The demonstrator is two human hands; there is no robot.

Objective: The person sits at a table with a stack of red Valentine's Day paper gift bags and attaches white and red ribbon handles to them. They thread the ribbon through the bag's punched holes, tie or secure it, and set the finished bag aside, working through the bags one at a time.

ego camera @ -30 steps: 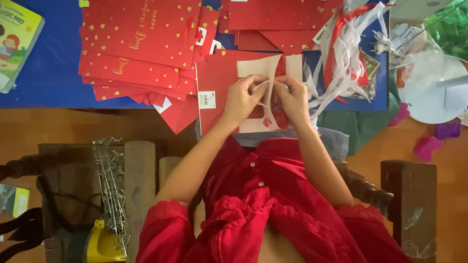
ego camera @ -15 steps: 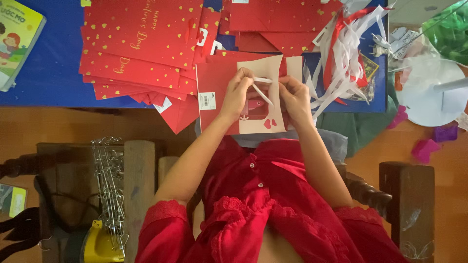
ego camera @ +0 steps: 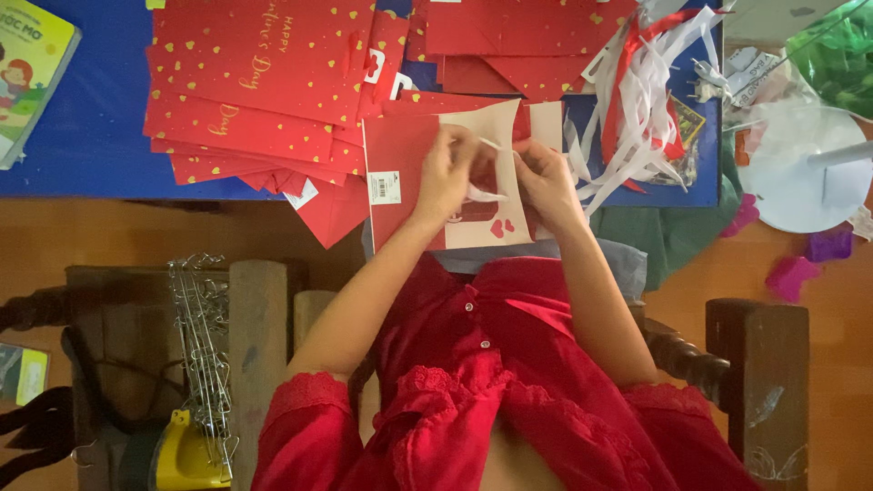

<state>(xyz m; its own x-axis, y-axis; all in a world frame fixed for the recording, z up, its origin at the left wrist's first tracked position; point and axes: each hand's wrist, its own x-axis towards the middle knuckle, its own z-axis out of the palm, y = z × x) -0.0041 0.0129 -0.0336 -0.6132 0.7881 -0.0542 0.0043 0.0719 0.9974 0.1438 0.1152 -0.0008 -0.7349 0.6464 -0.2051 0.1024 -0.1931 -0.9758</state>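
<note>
A flat red paper bag (ego camera: 398, 159) lies at the near edge of the blue table (ego camera: 86, 127), with a pale cream card (ego camera: 498, 127) bearing small red hearts on top of it. My left hand (ego camera: 447, 173) and my right hand (ego camera: 544, 177) meet over the card. Both pinch a thin white ribbon strip (ego camera: 484, 193) that curls between them. A white barcode sticker (ego camera: 386, 187) sits on the bag just left of my left hand.
A stack of red gift bags with gold hearts (ego camera: 264, 82) lies to the left. Loose white and red ribbons (ego camera: 641, 100) pile to the right. A children's book (ego camera: 32, 73), a white round stand (ego camera: 809, 164), wooden chairs (ego camera: 259, 336) and metal clips (ego camera: 205, 345) surround me.
The hands have shifted slightly on the card, and the white strip now curls lower between them than it did before.
</note>
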